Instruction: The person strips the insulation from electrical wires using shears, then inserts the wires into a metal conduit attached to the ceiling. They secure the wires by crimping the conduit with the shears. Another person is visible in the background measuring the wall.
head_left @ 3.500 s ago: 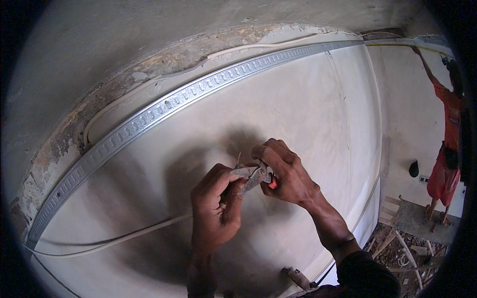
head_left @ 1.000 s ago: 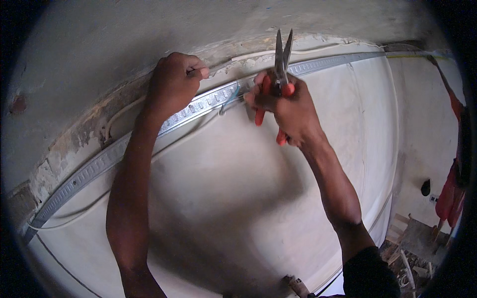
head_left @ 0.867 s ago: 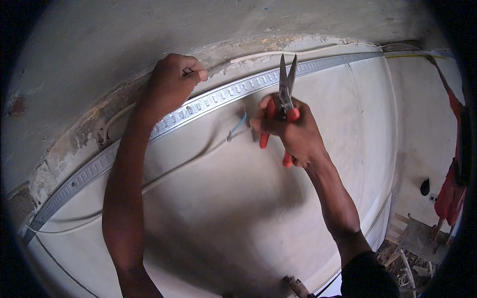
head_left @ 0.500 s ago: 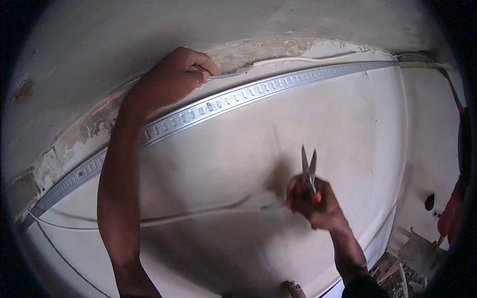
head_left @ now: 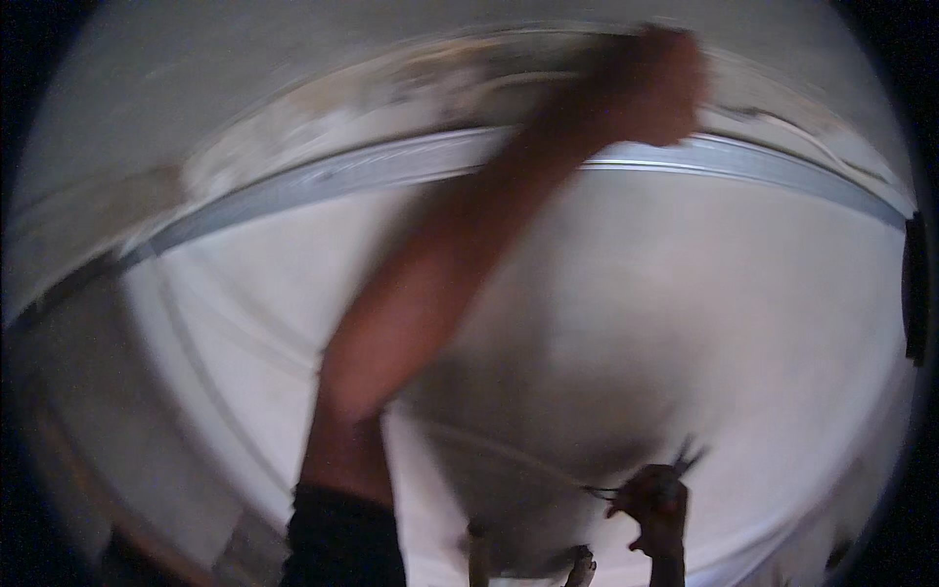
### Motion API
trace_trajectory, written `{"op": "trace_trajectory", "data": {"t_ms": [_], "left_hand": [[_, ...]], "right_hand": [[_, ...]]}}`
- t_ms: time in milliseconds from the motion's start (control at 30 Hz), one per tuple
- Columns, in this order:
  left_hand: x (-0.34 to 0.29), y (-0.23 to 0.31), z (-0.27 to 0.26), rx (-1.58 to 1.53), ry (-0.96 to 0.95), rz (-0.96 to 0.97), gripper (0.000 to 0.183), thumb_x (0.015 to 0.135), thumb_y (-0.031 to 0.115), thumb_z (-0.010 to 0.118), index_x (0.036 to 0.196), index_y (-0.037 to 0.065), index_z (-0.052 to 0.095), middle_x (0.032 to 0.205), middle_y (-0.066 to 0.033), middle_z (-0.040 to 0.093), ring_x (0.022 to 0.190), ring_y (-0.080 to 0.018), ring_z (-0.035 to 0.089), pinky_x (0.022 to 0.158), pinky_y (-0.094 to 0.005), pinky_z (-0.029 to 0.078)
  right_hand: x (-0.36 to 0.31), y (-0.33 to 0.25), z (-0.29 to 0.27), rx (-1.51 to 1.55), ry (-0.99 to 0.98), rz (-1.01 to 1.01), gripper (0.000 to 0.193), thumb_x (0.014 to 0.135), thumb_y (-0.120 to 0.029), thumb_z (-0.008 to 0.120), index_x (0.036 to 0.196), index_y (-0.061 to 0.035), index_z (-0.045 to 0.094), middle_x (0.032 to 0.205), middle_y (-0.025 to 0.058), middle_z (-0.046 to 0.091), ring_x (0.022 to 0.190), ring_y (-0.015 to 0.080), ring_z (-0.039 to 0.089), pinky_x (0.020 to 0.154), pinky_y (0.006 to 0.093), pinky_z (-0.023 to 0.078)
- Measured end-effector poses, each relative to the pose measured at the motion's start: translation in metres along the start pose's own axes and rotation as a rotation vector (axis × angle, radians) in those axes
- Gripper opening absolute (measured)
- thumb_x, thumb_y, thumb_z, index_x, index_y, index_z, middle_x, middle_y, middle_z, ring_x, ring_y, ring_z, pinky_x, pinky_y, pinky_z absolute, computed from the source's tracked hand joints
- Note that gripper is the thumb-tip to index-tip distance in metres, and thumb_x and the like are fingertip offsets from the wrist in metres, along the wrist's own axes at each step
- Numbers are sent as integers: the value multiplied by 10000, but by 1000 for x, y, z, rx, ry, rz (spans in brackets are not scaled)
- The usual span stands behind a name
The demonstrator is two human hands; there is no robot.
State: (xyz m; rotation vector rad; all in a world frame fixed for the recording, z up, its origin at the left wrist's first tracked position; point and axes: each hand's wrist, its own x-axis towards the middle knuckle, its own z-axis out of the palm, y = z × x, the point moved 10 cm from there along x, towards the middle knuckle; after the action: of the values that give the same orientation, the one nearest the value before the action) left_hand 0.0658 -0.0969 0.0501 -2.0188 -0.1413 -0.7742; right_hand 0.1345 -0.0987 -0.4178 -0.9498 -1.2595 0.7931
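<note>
My left hand [head_left: 670, 88] is raised at the top, smeared by motion, and its fingers look closed. It is at a pale cable [head_left: 787, 127] that runs off to the right above the metal channel [head_left: 743, 161]; the grip itself is hidden. My left forearm crosses in front of the channel and the white panel [head_left: 782, 274]. Low on the right, my right hand [head_left: 653, 497] is closed round a pair of scissors [head_left: 688, 458], blades up and slightly apart. A second pale cable [head_left: 518, 457] reaches this hand, with a dark, thin end beside the fingers.
Rough, patchy plaster [head_left: 323, 112] lies between the channel and the grey surface [head_left: 293, 49] above. Two wooden stick ends [head_left: 477, 558] rise at the lower edge. A dark upright thing [head_left: 916, 293] stands at the far right rim. Cable lines [head_left: 201, 357] cross the panel's left side.
The view has shifted and blurred. My left hand has moved right along the top cable. My right hand, still with the scissors, appears lower in the picture.
</note>
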Motion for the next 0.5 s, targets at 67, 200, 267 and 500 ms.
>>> {"op": "trace_trajectory", "data": {"t_ms": [67, 200, 267, 500], "left_hand": [[-1, 0, 2, 45, 44, -147, 164, 735, 142, 643, 786, 8, 721, 817, -218, 711, 794, -373, 717, 755, -499, 583], [-10, 7, -8, -23, 147, -171, 244, 703, 194, 649, 826, 7, 747, 866, -240, 717, 851, -415, 719, 811, -546, 579], [-13, 9, -10, -93, 169, -167, 243, 688, 184, 680, 835, 2, 742, 889, -233, 719, 881, -401, 709, 835, -543, 563], [-13, 6, 8, 46, 94, -147, 192, 722, 184, 654, 803, 32, 739, 847, -224, 707, 797, -380, 708, 718, -514, 573]], "right_hand": [[1, -1, -12, 160, 83, 15, 296, 706, 71, 736, 943, 15, 568, 748, 118, 642, 637, 235, 665, 547, 421, 598], [-4, -2, 12, 189, -125, 25, 241, 778, 0, 755, 954, -7, 591, 788, 105, 633, 720, 229, 657, 618, 389, 585], [-12, 5, 23, 105, -196, 5, 187, 857, -80, 746, 913, -15, 580, 865, 105, 618, 773, 202, 620, 652, 346, 545], [-15, 38, 41, -377, -284, -146, 251, 802, -9, 768, 1007, -23, 623, 803, 83, 652, 826, 214, 684, 722, 384, 596]]}}
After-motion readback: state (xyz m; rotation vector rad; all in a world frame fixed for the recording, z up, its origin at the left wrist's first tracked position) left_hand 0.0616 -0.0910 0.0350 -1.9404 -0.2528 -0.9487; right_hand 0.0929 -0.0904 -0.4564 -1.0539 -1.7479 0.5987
